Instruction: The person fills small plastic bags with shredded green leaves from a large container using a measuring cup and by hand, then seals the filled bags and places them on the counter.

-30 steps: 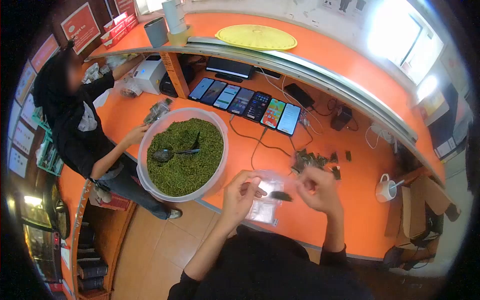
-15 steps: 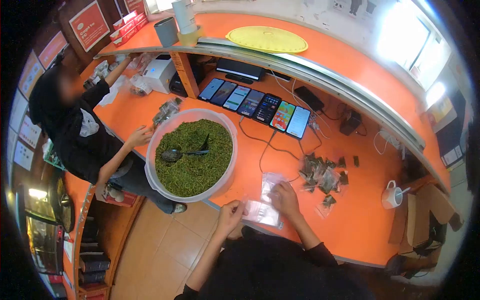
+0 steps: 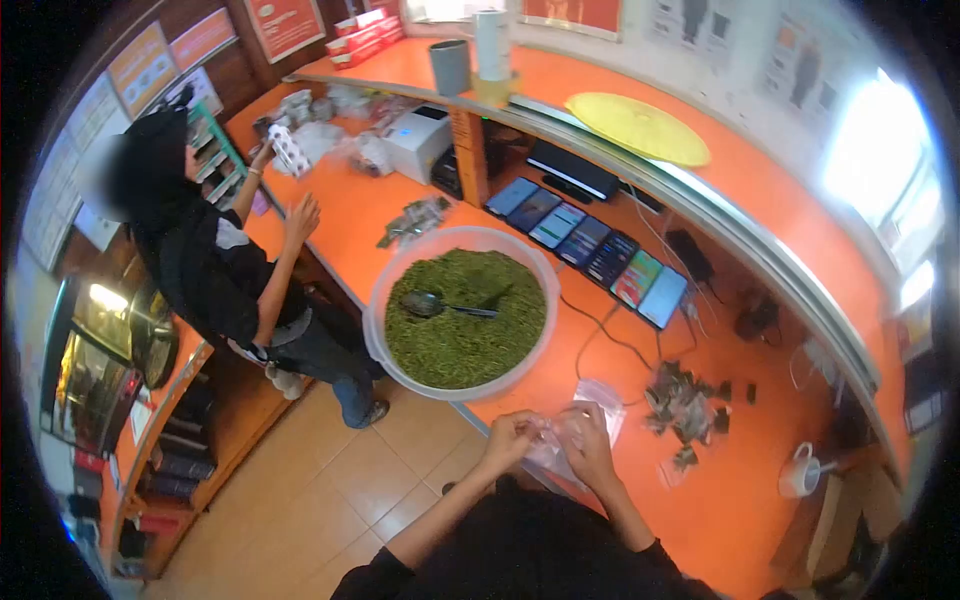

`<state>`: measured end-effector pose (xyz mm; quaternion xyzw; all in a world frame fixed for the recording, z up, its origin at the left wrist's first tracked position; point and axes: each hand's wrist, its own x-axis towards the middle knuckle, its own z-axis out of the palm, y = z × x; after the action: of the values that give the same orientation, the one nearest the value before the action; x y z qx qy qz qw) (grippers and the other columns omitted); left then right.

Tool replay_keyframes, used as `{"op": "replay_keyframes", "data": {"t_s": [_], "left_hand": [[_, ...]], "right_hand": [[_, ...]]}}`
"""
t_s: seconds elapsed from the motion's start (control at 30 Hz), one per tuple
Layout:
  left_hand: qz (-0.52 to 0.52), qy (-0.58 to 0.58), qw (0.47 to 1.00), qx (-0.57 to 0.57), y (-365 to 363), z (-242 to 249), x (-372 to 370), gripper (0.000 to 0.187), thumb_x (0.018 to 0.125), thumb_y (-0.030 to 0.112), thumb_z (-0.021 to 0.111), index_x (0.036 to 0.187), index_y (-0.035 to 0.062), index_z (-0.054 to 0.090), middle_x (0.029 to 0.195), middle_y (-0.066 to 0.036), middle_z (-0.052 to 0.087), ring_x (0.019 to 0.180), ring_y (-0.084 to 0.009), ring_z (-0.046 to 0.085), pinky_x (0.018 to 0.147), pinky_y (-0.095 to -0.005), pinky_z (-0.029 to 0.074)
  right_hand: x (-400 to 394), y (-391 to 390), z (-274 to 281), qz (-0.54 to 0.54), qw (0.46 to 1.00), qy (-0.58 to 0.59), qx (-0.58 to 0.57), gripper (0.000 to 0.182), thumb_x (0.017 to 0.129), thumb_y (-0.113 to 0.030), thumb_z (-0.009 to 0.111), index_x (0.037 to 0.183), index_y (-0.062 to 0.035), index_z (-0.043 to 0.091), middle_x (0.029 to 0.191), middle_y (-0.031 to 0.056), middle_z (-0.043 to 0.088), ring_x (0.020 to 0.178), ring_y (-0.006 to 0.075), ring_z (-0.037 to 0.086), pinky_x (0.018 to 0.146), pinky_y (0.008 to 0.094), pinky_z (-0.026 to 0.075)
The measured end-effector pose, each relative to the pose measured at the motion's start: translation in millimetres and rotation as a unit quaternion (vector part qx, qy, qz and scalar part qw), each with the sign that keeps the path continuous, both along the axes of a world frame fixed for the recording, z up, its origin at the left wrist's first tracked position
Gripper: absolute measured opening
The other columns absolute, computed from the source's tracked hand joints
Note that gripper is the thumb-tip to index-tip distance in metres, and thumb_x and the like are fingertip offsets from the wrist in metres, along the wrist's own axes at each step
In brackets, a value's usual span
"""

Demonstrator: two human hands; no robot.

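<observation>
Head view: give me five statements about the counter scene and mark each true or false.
1. Both hands, left hand and right hand, are on a clear plastic bag at the counter edge. True.
2. The big tub is filled with red beans. False: it holds green dried leaves.
3. A scoop lies in the tub. True.
4. The row of phones lies face down, screens dark. False: they are propped with screens lit.
5. A white mug stands left of the tub. False: it stands far right, past the pile of filled packets.

Head camera, high, looking down, counter point(image 3: 400, 215) near
</observation>
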<state>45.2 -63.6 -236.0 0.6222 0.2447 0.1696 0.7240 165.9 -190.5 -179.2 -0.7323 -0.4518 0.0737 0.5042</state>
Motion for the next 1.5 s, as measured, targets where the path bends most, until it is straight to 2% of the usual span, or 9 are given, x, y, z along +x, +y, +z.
{"op": "replay_keyframes", "data": {"t_s": [0.3,0.53,0.6,0.87,0.93,0.97,1.17,1.23,1.5], "left_hand": [[0.006,-0.089,0.932,0.352,21,36,-20,0.015,0.079,0.011,0.074,0.091,0.0041,0.070,0.090,-0.009,0.061,0.083,-0.0277,0.059,0.071,-0.0378,0.048],[0.188,0.070,0.796,0.571,-4,68,-20,0.027,0.093,0.031,0.063,0.101,0.0064,0.067,0.086,-0.008,0.059,0.083,-0.0270,0.061,0.071,-0.0389,0.048],[-0.002,0.056,0.954,0.294,-5,65,-25,0.021,0.093,0.025,0.061,0.095,0.0048,0.065,0.077,-0.011,0.059,0.070,-0.0275,0.060,0.064,-0.0390,0.048],[-0.058,0.079,0.956,0.278,-8,48,-25,0.019,0.083,0.014,0.057,0.079,-0.0033,0.066,0.069,-0.021,0.064,0.067,-0.0374,0.064,0.063,-0.0459,0.050],[-0.023,0.158,0.930,0.331,-11,40,-16,0.025,0.078,0.017,0.060,0.071,-0.0062,0.064,0.072,-0.026,0.064,0.073,-0.0436,0.065,0.066,-0.0499,0.051],[-0.020,0.157,0.930,0.330,-12,31,-13,0.025,0.078,0.017,0.060,0.071,-0.0062,0.064,0.072,-0.026,0.064,0.073,-0.0436,0.065,0.066,-0.0499,0.051],[0.044,0.246,0.909,0.333,-20,54,-17,0.042,0.082,0.023,0.065,0.113,-0.0040,0.056,0.102,-0.024,0.067,0.081,-0.0429,0.067,0.072,-0.0518,0.056],[0.035,0.115,0.922,0.369,-22,51,-18,0.060,0.082,0.022,0.067,0.132,0.0005,0.043,0.124,-0.022,0.057,0.095,-0.0397,0.066,0.081,-0.0489,0.055],[0.049,-0.005,0.972,0.229,-6,31,-24,0.079,0.071,0.030,0.081,0.135,0.0009,0.045,0.127,-0.020,0.055,0.106,-0.0340,0.062,0.091,-0.0418,0.053]], "right_hand": [[19,2,-1,0.186,0.945,0.210,-0.167,0.013,0.082,-0.012,0.075,0.086,-0.0004,0.071,0.087,0.0098,0.073,0.078,0.0128,0.067,0.070,0.0293,0.054],[13,15,-3,0.185,0.955,0.151,-0.176,0.013,0.081,-0.010,0.075,0.085,0.0011,0.070,0.075,0.0065,0.067,0.063,0.0102,0.059,0.059,0.0275,0.049],[8,17,5,0.199,0.952,0.185,-0.139,0.011,0.082,-0.008,0.073,0.085,0.0022,0.070,0.071,0.0044,0.063,0.061,0.0095,0.055,0.056,0.0267,0.045],[11,11,4,0.196,0.903,0.313,-0.218,0.006,0.077,-0.003,0.070,0.075,0.0023,0.068,0.063,0.0058,0.061,0.054,0.0112,0.056,0.050,0.0270,0.043],[9,13,-14,0.048,0.996,-0.031,-0.062,0.012,0.073,-0.006,0.071,0.068,0.0030,0.063,0.056,0.0096,0.057,0.047,0.0156,0.055,0.048,0.0301,0.043],[11,13,-14,0.051,0.996,-0.033,-0.061,0.012,0.073,-0.006,0.071,0.068,0.0030,0.063,0.056,0.0096,0.057,0.047,0.0156,0.055,0.048,0.0301,0.043],[2,20,23,0.003,0.996,-0.059,-0.072,0.007,0.074,-0.002,0.070,0.073,0.0015,0.064,0.068,0.0125,0.063,0.055,0.0219,0.060,0.055,0.0325,0.050],[7,19,15,0.043,0.995,-0.060,-0.061,0.006,0.076,-0.001,0.069,0.077,0.0020,0.065,0.071,0.0127,0.064,0.059,0.0221,0.063,0.057,0.0319,0.051],[14,13,36,0.038,0.998,0.015,-0.057,0.001,0.082,0.004,0.064,0.083,0.0033,0.064,0.076,0.0134,0.066,0.063,0.0194,0.065,0.057,0.0295,0.051]]}}
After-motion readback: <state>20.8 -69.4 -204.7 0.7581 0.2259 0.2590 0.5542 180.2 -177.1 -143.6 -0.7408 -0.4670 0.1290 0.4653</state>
